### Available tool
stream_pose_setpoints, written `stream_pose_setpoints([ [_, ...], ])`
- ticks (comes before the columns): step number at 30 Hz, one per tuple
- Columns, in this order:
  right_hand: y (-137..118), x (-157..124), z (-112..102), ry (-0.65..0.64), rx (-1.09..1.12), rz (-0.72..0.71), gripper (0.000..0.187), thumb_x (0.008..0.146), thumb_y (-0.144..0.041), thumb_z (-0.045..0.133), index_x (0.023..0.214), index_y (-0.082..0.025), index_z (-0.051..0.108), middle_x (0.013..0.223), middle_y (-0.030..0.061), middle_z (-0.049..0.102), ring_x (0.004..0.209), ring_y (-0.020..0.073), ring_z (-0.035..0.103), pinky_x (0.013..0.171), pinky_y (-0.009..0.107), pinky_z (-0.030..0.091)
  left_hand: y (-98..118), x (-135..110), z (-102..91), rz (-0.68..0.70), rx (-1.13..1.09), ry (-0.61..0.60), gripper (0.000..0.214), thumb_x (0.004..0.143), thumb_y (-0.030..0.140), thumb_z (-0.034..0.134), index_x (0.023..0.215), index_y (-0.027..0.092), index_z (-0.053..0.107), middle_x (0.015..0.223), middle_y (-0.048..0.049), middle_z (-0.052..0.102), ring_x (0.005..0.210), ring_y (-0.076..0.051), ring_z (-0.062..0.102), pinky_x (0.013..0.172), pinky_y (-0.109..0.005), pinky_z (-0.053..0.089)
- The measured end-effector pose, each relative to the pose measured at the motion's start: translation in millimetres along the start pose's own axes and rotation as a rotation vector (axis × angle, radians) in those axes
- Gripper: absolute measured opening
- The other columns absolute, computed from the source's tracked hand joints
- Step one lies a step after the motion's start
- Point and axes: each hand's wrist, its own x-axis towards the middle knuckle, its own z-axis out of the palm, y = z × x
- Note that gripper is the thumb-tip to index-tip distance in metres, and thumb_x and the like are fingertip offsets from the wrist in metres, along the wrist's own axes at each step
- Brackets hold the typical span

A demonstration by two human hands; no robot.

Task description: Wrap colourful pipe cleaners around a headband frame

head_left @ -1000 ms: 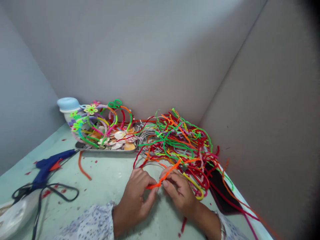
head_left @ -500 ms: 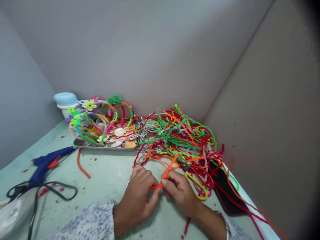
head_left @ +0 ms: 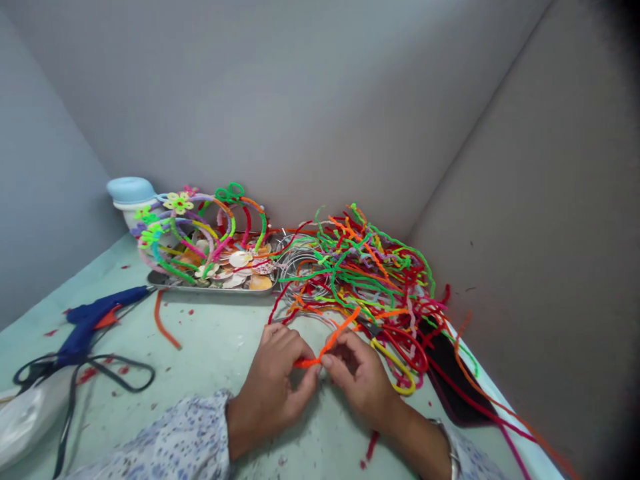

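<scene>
Orange pipe cleaner [head_left: 342,331]: between my left hand [head_left: 275,383] and right hand [head_left: 363,383], above the pale green tabletop [head_left: 210,340], whose right edge runs past the phone [head_left: 463,387].
Heap of pipe cleaners [head_left: 377,263]: beyond and to the right, its near strands close to my right knuckles; little room that way.
Shell tray [head_left: 220,291]: farther off, leftward; the wider stretch of tabletop runs from there toward me, out to the hot glue gun [head_left: 90,323].
Yellow-handled scissors [head_left: 411,381]: just beside my right hand.
Left pinch: thumb and forefinger on the nearly level end.
Right pinch: thumb and forefinger, nearer the bend.
Long axis: slants from the bend away and rightward, across my right forefinger; one strand or two twisted, I cannot tell.
</scene>
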Motion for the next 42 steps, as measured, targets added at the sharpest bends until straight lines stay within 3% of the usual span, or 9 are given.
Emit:
stream_pose_setpoints([
  [4, 0.2, -0.6, -1.3, 0.064, -0.086, -0.231, 0.006, 0.085, -0.021, 0.059, 0.090, -0.021, 0.054, 0.089, 0.0030, 0.054, 0.072, 0.0135, 0.055, 0.060, 0.024, 0.047, 2.7, 0.4, -2.9, -0.026, -0.048, 0.029, 0.005, 0.084, 0.014, 0.047, 0.080, 0.018, 0.049, 0.075, -0.0027, 0.051, 0.076, -0.019, 0.046, 0.075, -0.037, 0.036],
  [8, 0.6, 0.7, -2.7, 0.072, -0.174, -0.330, 0.010, 0.085, -0.017, 0.062, 0.092, -0.023, 0.058, 0.095, 0.0043, 0.056, 0.079, 0.0148, 0.058, 0.063, 0.025, 0.050, 3.2, 0.0, -3.4, -0.041, -0.063, 0.021, 0.006, 0.085, 0.013, 0.046, 0.084, 0.018, 0.049, 0.078, -0.0028, 0.051, 0.077, -0.019, 0.046, 0.076, -0.037, 0.037],
  [15, 2.2, 1.8, -4.3, 0.066, -0.226, -0.393, 0.022, 0.085, -0.009, 0.059, 0.099, -0.026, 0.062, 0.097, 0.0036, 0.056, 0.085, 0.0145, 0.060, 0.068, 0.025, 0.053, 1.6, -0.8, -1.6, -0.050, -0.070, 0.019, 0.006, 0.085, 0.014, 0.046, 0.086, 0.019, 0.049, 0.080, -0.0036, 0.052, 0.079, -0.020, 0.046, 0.077, -0.038, 0.038],
  [24, 3.2, 1.1, -5.2, 0.081, -0.328, -0.433, 0.022, 0.087, -0.010, 0.057, 0.102, -0.026, 0.062, 0.096, 0.0039, 0.057, 0.077, 0.0122, 0.061, 0.063, 0.022, 0.052, 2.1, -0.5, -3.2, -0.052, -0.082, 0.018, 0.006, 0.086, 0.015, 0.045, 0.085, 0.019, 0.050, 0.080, -0.0036, 0.053, 0.080, -0.020, 0.048, 0.077, -0.037, 0.038],
  [30, 5.7, 0.3, -4.9, 0.074, -0.420, -0.437, 0.021, 0.089, -0.013, 0.055, 0.104, -0.026, 0.060, 0.094, 0.0048, 0.059, 0.083, 0.0156, 0.063, 0.070, 0.026, 0.054, 0.9, 1.0, -2.9, -0.039, -0.076, 0.026, 0.008, 0.087, 0.015, 0.045, 0.086, 0.019, 0.052, 0.080, -0.0036, 0.054, 0.080, -0.020, 0.049, 0.078, -0.038, 0.038],
  [42, 3.8, 1.1, -4.5, 0.088, -0.400, -0.424, 0.022, 0.089, -0.013, 0.056, 0.106, -0.025, 0.062, 0.096, 0.0057, 0.059, 0.085, 0.0158, 0.063, 0.074, 0.027, 0.055, 0.6, 0.4, -3.4, -0.041, -0.075, 0.013, 0.007, 0.088, 0.015, 0.045, 0.085, 0.018, 0.051, 0.079, -0.0038, 0.053, 0.080, -0.020, 0.048, 0.078, -0.038, 0.037],
])
